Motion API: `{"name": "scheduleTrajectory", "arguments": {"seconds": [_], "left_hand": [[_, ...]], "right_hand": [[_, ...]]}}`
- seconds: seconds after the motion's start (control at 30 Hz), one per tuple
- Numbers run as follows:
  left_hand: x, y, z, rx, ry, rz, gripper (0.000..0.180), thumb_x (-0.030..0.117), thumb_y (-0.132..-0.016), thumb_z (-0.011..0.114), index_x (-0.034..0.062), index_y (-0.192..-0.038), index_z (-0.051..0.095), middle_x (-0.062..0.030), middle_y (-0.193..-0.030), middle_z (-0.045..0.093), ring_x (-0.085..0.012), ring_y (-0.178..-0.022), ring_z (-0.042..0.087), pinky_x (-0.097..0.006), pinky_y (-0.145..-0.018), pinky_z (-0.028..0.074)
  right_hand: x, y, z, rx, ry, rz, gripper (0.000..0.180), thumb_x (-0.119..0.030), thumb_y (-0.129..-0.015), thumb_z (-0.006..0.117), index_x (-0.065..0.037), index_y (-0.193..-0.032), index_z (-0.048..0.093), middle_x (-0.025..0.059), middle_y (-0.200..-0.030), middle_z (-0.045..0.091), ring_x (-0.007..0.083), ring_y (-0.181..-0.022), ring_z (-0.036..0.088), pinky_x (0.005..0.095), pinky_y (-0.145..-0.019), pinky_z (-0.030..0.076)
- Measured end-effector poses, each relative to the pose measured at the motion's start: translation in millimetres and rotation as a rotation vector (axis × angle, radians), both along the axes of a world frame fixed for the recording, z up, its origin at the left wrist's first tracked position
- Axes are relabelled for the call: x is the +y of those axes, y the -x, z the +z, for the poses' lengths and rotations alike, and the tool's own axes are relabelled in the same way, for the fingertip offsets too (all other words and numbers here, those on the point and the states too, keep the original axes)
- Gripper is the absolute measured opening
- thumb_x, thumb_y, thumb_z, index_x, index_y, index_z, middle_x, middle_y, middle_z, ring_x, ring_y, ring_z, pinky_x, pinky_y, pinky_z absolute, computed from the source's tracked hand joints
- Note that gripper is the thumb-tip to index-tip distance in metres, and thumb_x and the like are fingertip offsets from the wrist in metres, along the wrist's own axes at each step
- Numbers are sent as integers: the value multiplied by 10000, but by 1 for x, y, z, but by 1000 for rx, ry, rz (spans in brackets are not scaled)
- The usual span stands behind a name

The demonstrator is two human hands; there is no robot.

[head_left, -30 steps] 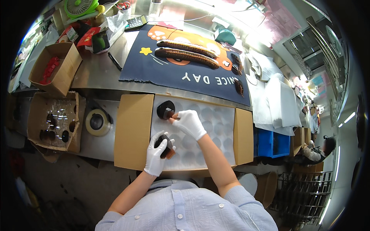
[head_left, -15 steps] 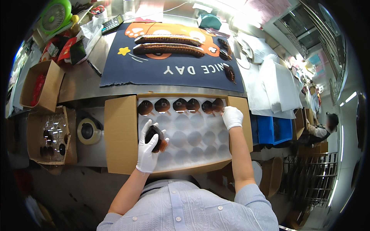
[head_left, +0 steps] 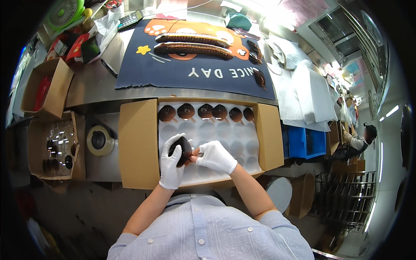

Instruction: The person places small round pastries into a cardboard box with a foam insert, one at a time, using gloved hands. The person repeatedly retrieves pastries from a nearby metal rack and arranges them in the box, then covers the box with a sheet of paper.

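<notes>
An open cardboard box holds a white moulded tray with round pockets. Several dark round pieces fill the tray's far row. My left hand, in a white glove, is closed around a small stack of the same dark pieces over the tray's near left part. My right hand, also gloved, touches that stack from the right with its fingertips pinched on one piece.
A tape roll lies left of the box. Further left stand cardboard boxes with dark parts. A dark blue mat lies beyond. A blue crate sits to the right. Another person is at far right.
My right hand has come back from the tray's far right corner to the stack in my left hand. The far row now holds several pieces.
</notes>
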State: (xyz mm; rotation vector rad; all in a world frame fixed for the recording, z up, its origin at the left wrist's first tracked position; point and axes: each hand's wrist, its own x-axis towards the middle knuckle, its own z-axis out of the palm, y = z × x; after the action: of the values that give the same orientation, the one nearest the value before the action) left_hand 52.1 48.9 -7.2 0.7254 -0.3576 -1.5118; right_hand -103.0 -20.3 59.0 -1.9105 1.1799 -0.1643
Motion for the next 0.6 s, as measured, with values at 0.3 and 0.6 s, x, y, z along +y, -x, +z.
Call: {"name": "scheduleTrajectory", "arguments": {"seconds": [0.3, 0.6], "left_hand": [[51, -23, 11, 180, -233, -159, 337, 280, -1030, 495, 126, -1328, 471, -123, -1359, 530, -322, -1222, 570, -487, -984, 497], [43, -18, 25, 18, -249, -221, 448, 277, -1026, 506, 144, -1438, 389, -138, -1405, 482, -332, -1279, 525, -481, -971, 509]], "right_hand": [[-24, -36, -19, 186, 440, -25, 225, -314, -786, 706, -96, -758, 753, 154, -680, 674, 324, -655, 678, 405, -649, 554], [-49, 117, -7, 854, 425, -188, 283, -430, -854, 678, -174, -880, 796, 135, -790, 717, 317, -761, 704, 407, -721, 564]]}}
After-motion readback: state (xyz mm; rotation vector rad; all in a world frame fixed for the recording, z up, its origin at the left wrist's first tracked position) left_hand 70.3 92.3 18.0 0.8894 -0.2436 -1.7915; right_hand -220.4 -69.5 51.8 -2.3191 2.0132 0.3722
